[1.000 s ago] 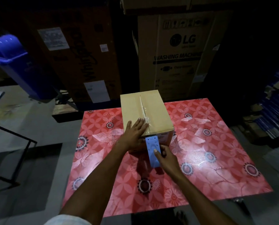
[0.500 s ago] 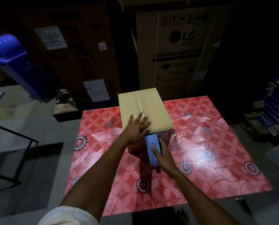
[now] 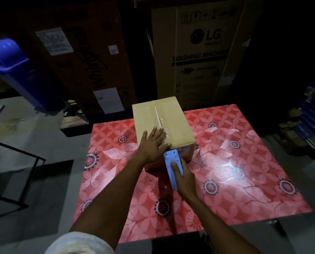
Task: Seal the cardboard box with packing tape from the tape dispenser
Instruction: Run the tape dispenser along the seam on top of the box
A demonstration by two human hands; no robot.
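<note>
Box: cardboard box (image 3: 164, 123) sits at the far middle of the table (image 3: 244, 180), long axis running near–far, so the top seam faces the person.
Seam: clear packing tape (image 3: 165, 133) glints along the centre seam near the near edge; how far it runs toward the far end cannot be told.
L hand: left hand (image 3: 152, 146) lies flat, fingers spread, on the near-left top flap, prob. to pin the flaps and stop the box sliding (no grip, just palm pressure).
R hand: right hand (image 3: 183, 177) has its grip wrapped round the blue tape dispenser (image 3: 173, 166), forefinger along its back.
Dispenser: head pressed to the box's near face, just below the top edge, likely carrying tape over the corner.
Backdrop: big cartons behind, incl. a washing machine carton (image 3: 198, 52).
</note>
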